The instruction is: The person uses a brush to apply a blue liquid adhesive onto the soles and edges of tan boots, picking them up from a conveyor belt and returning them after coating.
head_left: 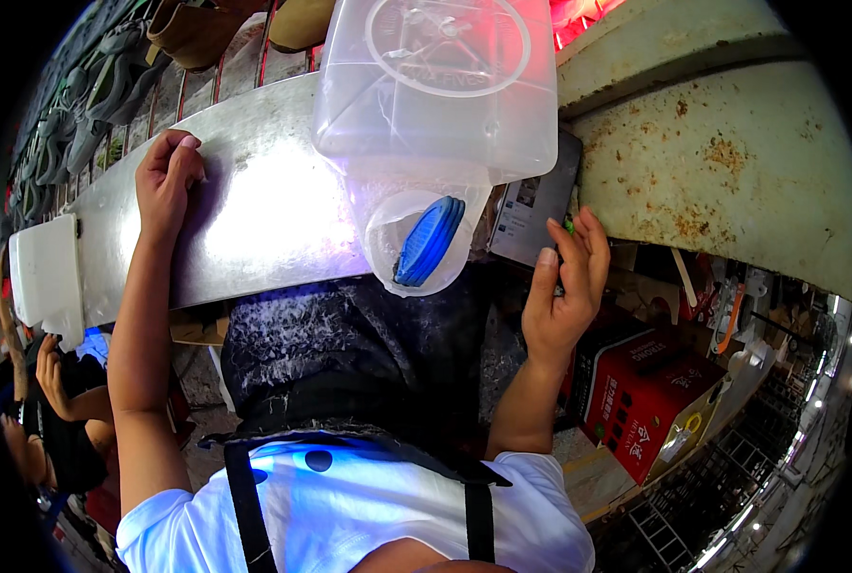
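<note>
My left hand (169, 181) rests at the far edge of a shiny metal tabletop, fingers curled in and thumb pressed against them. Whatever lies inside those fingers, if anything, is hidden. My right hand (569, 291) is raised to the right of the table, palm partly turned up and fingers apart. A small green spot shows by its fingertips, too small to name. Between the hands, a large translucent plastic container (435, 115) stands on the table. Next to it, at the near edge, a round translucent tub (381, 244) holds a tilted blue ribbed oval piece (430, 242).
A white plastic bin (46, 272) stands at the table's left end, near another person's hand (52, 377). Grey shoe-like pieces (111, 86) hang on a rack at upper left. On the right are a rust-spotted pale green metal panel (722, 162) and a red carton (641, 396).
</note>
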A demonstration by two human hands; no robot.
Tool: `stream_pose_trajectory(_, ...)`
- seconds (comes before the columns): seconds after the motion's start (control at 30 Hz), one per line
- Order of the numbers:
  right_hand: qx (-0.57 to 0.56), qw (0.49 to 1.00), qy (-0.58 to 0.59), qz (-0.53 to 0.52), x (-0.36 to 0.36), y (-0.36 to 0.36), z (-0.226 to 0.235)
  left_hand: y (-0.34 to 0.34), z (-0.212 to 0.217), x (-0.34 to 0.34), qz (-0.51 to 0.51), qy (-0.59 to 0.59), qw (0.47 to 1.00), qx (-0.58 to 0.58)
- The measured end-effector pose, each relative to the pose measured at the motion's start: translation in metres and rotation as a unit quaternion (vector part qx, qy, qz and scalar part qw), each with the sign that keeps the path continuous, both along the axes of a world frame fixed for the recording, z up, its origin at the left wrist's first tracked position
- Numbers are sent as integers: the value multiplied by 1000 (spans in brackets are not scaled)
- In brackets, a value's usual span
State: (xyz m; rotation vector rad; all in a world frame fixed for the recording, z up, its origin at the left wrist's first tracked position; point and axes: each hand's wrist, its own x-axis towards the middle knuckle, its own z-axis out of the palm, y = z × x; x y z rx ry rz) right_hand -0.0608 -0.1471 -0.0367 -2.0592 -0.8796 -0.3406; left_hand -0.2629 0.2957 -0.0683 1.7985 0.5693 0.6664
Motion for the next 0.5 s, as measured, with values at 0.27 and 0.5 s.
stream_pose_trajectory(0.27, -57, 998, 34, -24, -1, 6, 2, -3, 3, 1, 2, 4, 1000, -1)
stream_pose_trajectory(0.5, -52, 998, 13, -28, 1, 5, 2, -2, 3, 1, 4, 6, 1000, -3)
